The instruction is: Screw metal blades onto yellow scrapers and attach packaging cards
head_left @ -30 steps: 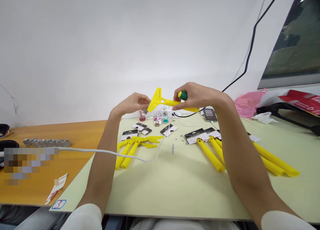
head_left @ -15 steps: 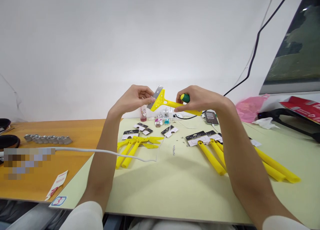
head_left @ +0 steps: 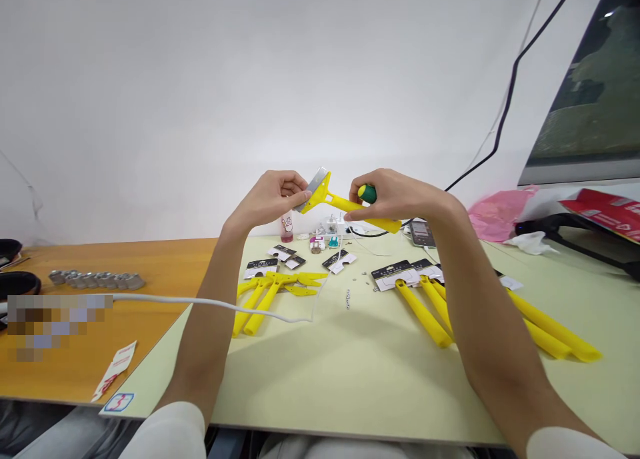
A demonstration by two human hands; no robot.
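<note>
A yellow scraper [head_left: 340,203] with a grey metal plate [head_left: 319,179] at its head is held up above the table, slanting down to the right. My left hand [head_left: 280,196] pinches the head end at the plate. My right hand [head_left: 387,194] is closed around the handle and also holds a green and yellow screwdriver handle [head_left: 368,193]. Below on the left lie several yellow scraper bodies [head_left: 265,302]; more yellow scrapers [head_left: 425,316] with black and white cards [head_left: 395,276] lie on the right, partly behind my right forearm. Small metal pieces [head_left: 348,299] form a short row between them.
A white cable [head_left: 210,302] crosses in front of my left forearm. Metal fittings [head_left: 97,279] sit on the orange table [head_left: 165,259]. At the back stand a small bottle [head_left: 287,228] and a phone [head_left: 423,233]. A pink bag [head_left: 497,216] and black frame [head_left: 575,242] are at right.
The scraper has turned slightly in my hands, its plate now tilted and partly facing another way. My right hand has shifted slightly left. Both hands keep their hold.
</note>
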